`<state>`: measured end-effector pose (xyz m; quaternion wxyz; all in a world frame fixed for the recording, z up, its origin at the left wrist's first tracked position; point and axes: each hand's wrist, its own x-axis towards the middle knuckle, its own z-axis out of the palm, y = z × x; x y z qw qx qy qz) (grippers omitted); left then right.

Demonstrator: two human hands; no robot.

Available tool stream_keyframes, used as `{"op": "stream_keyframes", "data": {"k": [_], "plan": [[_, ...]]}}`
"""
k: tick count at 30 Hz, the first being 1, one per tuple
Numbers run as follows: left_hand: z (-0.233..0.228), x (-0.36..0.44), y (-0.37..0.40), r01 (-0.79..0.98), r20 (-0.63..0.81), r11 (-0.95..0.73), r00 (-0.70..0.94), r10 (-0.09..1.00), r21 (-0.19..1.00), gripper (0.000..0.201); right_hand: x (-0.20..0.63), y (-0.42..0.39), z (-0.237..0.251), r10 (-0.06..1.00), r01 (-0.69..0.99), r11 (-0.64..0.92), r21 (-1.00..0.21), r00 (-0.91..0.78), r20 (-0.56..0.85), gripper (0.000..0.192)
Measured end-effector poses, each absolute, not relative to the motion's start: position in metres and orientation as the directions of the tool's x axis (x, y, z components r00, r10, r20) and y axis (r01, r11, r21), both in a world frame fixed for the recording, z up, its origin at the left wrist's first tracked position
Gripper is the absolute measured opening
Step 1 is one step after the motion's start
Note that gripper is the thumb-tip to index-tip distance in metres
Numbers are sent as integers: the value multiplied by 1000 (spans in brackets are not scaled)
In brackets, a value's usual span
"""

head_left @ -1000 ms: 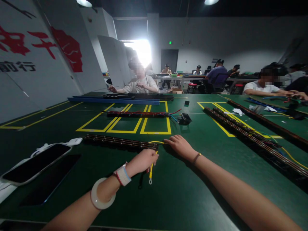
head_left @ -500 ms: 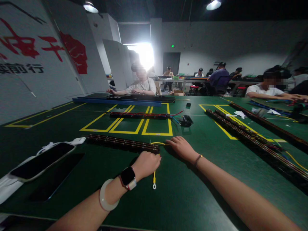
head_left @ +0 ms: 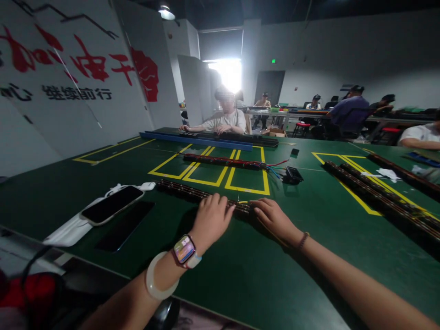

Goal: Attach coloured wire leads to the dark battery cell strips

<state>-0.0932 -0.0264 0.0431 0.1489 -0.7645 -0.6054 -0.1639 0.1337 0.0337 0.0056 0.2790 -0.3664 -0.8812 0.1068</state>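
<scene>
A long dark strip (head_left: 178, 190) lies across the green table (head_left: 240, 275) in front of me. My left hand (head_left: 213, 216), with a smartwatch and a pale bangle on the wrist, lies over the strip near its right end, fingers curled onto it. My right hand (head_left: 275, 218), with a bead bracelet, covers the strip's right end just beside the left hand. A short bit of yellow wire (head_left: 242, 201) shows between the two hands; the remainder of it is hidden.
A phone (head_left: 112, 204) rests on a white pad (head_left: 67, 233) at the left, with a dark slab (head_left: 125, 224) beside it. Beyond lie a second strip with coloured wires (head_left: 223, 161), a black box (head_left: 292, 174), and more strips (head_left: 374, 192) at the right. A person (head_left: 225, 119) sits opposite.
My left hand has moved up from the hanging yellow wire onto the strip. My right hand stays at the strip's end. The view has swung to the left and the wire's ring end is out of sight.
</scene>
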Motion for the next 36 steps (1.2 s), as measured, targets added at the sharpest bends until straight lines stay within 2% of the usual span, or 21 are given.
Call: {"op": "stream_keyframes", "data": {"k": [2, 4, 6, 9, 13, 16, 19, 22, 29, 36], "plan": [[39, -125, -29, 999, 454, 42, -28, 891, -21, 47, 129, 32, 9, 724, 582, 689, -432, -573, 383, 37], [29, -162, -32, 963, 394, 271, -253, 884, 10, 58, 125, 32, 11, 737, 582, 674, -454, -569, 365, 40], [21, -195, -36, 922, 291, 383, -381, 878, 53, 69, 120, 34, 11, 736, 582, 675, -454, -578, 353, 43], [16, -233, -46, 926, 182, 357, -375, 909, 124, 77, 111, 40, 11, 718, 575, 693, -436, -602, 348, 43], [17, -265, -65, 938, 244, 231, -295, 924, 260, 71, 104, 46, 10, 721, 577, 691, -435, -596, 354, 42], [14, -284, -78, 922, 292, 304, -367, 883, 239, 75, 102, 48, 7, 731, 576, 678, -457, -592, 339, 41], [10, -296, -88, 917, 243, 300, -364, 899, 261, 79, 103, 49, 5, 744, 572, 661, -486, -584, 325, 39], [10, -301, -91, 911, 210, 288, -356, 910, 296, 74, 104, 48, 4, 755, 569, 646, -509, -573, 317, 37], [15, -306, -73, 870, 95, 472, -486, 869, 143, 80, 104, 46, 3, 782, 571, 608, -552, -552, 291, 38], [23, -310, -65, 898, 132, 435, -441, 888, 73, 72, 105, 46, 1, 764, 550, 629, -550, -569, 305, 37]]}}
